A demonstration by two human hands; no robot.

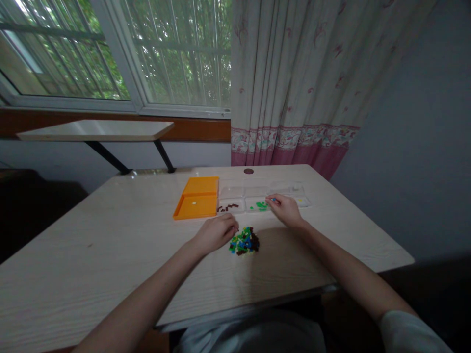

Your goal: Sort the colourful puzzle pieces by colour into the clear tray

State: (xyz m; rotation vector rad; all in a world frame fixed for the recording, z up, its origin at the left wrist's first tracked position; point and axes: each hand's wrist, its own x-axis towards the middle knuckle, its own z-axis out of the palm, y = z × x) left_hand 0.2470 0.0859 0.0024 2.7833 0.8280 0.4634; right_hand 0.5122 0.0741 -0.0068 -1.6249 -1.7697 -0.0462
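Pinching 1 blue piece (274,199) — right hand (286,209); left hand (216,232) curled beside pile (245,241), grip unclear.

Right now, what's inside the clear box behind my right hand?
Something yellow shows in the right part of the clear box; your right hand covers its left part, hiding anything there.

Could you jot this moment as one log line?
left hand: beside colourful pile | right hand: holding blue piece near green pieces | orange case: open
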